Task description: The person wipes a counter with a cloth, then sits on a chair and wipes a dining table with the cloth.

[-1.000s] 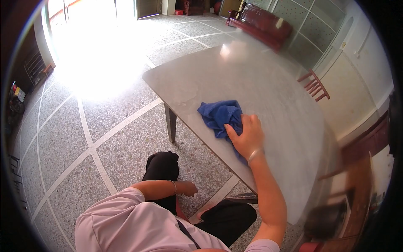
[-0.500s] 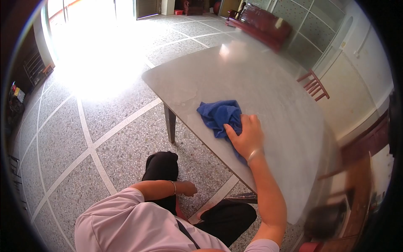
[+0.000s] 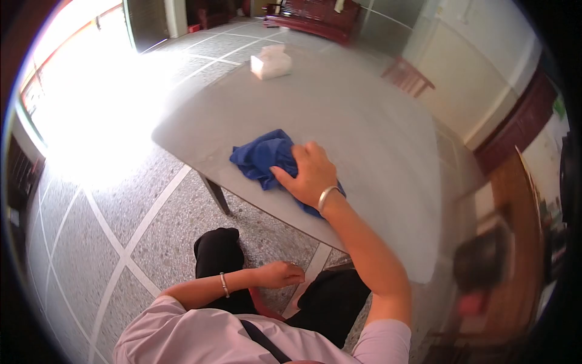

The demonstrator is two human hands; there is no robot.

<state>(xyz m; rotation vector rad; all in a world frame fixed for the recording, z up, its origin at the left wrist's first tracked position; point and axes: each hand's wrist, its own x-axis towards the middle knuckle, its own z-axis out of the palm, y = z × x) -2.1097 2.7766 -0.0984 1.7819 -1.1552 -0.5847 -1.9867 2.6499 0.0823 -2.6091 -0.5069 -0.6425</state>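
A crumpled blue cloth (image 3: 264,159) lies on the grey tabletop (image 3: 224,112), near the edge closest to me. My right hand (image 3: 312,173), with a silver bangle at the wrist, presses down on the cloth and grips it, thumb to the left and fingers bunched over it. Part of the cloth shows from under the wrist. My left hand (image 3: 282,275) hovers above my lap, away from the table, its fingers loosely curled together with nothing seen in them.
A white tissue pack (image 3: 271,62) sits at the table's far end. Beyond the right side is a wooden chair (image 3: 409,77), and a red-brown bench (image 3: 315,18) stands at the back. Blurred wooden furniture (image 3: 512,206) is at right. Strong light floods the doorway at left.
The view has swung to the right, bringing the tissue pack into clearer sight. My right hand stays on the blue cloth. My left hand has shifted inward across my lap.
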